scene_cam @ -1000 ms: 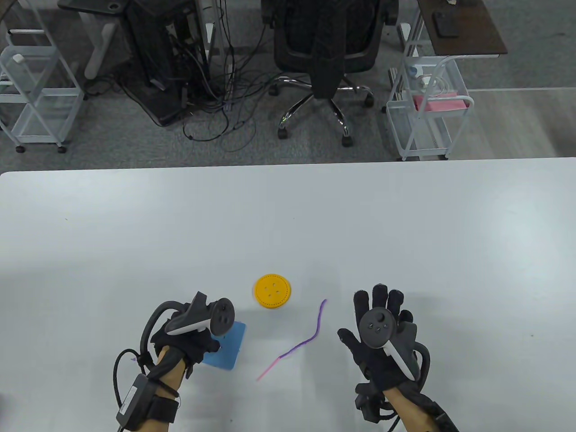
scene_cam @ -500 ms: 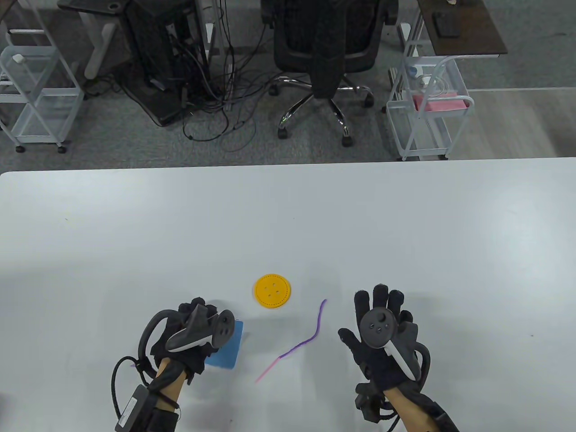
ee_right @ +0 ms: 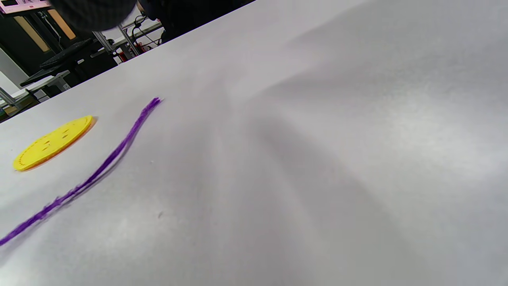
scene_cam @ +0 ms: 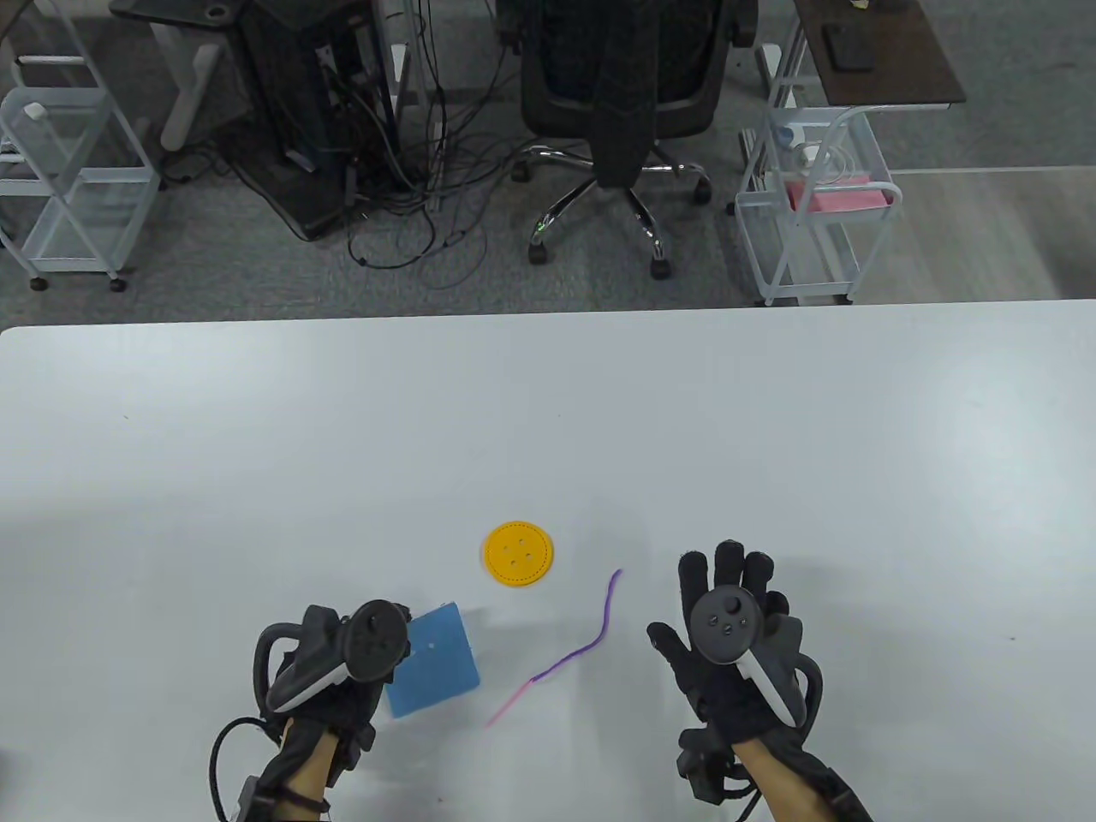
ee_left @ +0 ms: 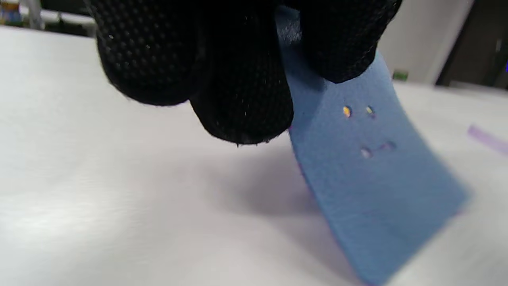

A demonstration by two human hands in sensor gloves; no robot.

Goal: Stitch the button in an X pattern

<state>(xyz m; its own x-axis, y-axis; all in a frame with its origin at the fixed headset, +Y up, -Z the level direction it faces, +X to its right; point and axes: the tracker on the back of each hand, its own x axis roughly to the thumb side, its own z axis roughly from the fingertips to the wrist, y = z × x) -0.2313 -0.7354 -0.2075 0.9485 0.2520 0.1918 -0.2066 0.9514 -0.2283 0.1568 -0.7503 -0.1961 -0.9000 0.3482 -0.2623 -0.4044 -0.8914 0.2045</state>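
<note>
The yellow button (scene_cam: 518,555) lies flat on the white table (scene_cam: 771,428), beyond both hands, four holes up. Nearest us, our left hand (scene_cam: 330,685) pinches the blue felt square (scene_cam: 432,659) by its near left edge. Only the left wrist view shows the grip: gloved fingers (ee_left: 238,99) on one face, another fingertip on the other, with the square (ee_left: 369,171) hanging tilted and slightly bowed, four small holes punched near its middle, and its low corner close to the table; we cannot tell if it touches. From the table view that grip hides under the tracker. Our right hand (scene_cam: 728,642) hovers flat with fingers spread and straight, gripping nothing. Between the two hands a purple cord (scene_cam: 574,655) with a pink near end lies in a loose wave on the table. The right wrist view shows the cord (ee_right: 99,171) and the button (ee_right: 53,143) near each other but apart, and the button's stitched rim. Past the table's far edge we see grey carpet, a black office chair (scene_cam: 616,86), a tangle of cables (scene_cam: 411,205), white wire carts (scene_cam: 813,214) on both sides and a brown desk (scene_cam: 882,51).
</note>
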